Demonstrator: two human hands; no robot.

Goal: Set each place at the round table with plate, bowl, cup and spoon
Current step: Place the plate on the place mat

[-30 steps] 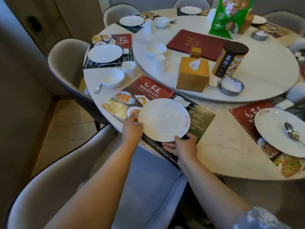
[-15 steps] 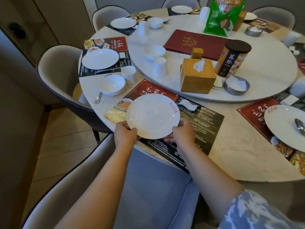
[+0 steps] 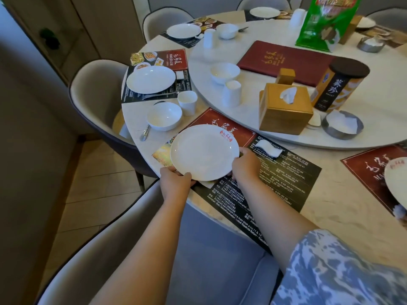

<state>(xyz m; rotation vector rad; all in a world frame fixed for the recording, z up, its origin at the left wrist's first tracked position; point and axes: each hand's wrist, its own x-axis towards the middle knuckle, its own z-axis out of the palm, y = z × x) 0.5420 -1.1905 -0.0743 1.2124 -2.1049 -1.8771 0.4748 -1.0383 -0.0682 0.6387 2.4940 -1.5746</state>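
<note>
Nearest the camera, a grey padded chair (image 3: 211, 249) stood tucked against the rim of the round table (image 3: 330, 208), and two bare forearms reached over it. The left hand (image 3: 175, 180) gripped the near-left rim of a white plate (image 3: 204, 151), thumb curled over the edge. The right hand (image 3: 245, 165) held the plate's right rim, its fingers hidden beneath the plate, so how tightly they closed could not be told for sure. The plate, with a small red mark on its far rim, sat over the left end of a dark and red paper placemat (image 3: 264, 183); whether it rested flat on the mat or was slightly lifted was unclear. A folded white napkin (image 3: 269, 147) lay on the mat just right of the plate.

Beyond the plate to the left stood a white bowl (image 3: 164, 115) with a metal spoon (image 3: 145, 133) beside it and a white cup (image 3: 187, 102) just behind. Farther left of the plate, a second placemat carried another plate (image 3: 150, 79).

Past the plate, on the raised turntable (image 3: 374, 84), were a second bowl (image 3: 224, 72), a second cup (image 3: 231, 93), a wooden tissue box (image 3: 285, 108), a metal dish (image 3: 342, 124), a dark-lidded canister (image 3: 341, 84), a red menu folder (image 3: 284, 59) and a green bag (image 3: 326, 20).
</note>
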